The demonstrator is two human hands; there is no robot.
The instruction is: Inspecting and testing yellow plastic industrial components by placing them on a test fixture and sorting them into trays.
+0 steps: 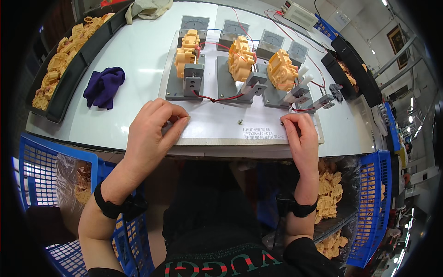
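In front of me lies a white board point(210, 127) bearing grey stands with three yellow plastic gear housings, the left one point(187, 53), the middle one point(241, 60) and the right one point(282, 70). Red and black wires run between the stands. My left hand point(154, 122) is at the board's left front edge, thumb and index fingertips pinched together; whatever sits between them is hidden. At the right front, my right hand point(300, 134) pinches beside a small dark metal piece that its fingertips mostly cover. Between the hands, a small metal stud point(240, 122) shows on the board.
Several analog meters point(194, 23) stand behind the housings. A purple cloth point(104, 87) and a black bin point(60, 92) of yellow parts are at left. Dark trays point(344, 76) and a power supply point(299, 15) are at far right. Blue crates point(369, 203) flank my legs.
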